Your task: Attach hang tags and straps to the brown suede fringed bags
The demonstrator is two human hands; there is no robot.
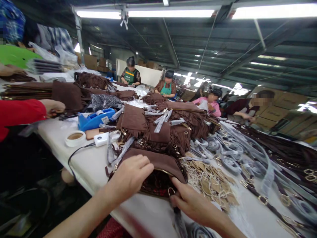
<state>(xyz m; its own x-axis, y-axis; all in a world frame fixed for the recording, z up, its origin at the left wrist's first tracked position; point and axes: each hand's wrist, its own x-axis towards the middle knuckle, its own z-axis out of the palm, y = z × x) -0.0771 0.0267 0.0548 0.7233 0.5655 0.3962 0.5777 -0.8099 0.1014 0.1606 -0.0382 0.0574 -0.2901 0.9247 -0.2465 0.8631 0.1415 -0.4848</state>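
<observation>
Left hand [135,173] on brown bag [160,161]

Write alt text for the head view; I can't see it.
Left hand and right hand are at the open mouth of a brown bag on a cluttered table. More brown bags lie beyond it, tan tags to its right, and a blue tape dispenser farther left.

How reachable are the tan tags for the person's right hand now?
Probably yes: the tan tags lie beside the right hand, with nothing visibly between, though that hand touches the open bag.
</observation>
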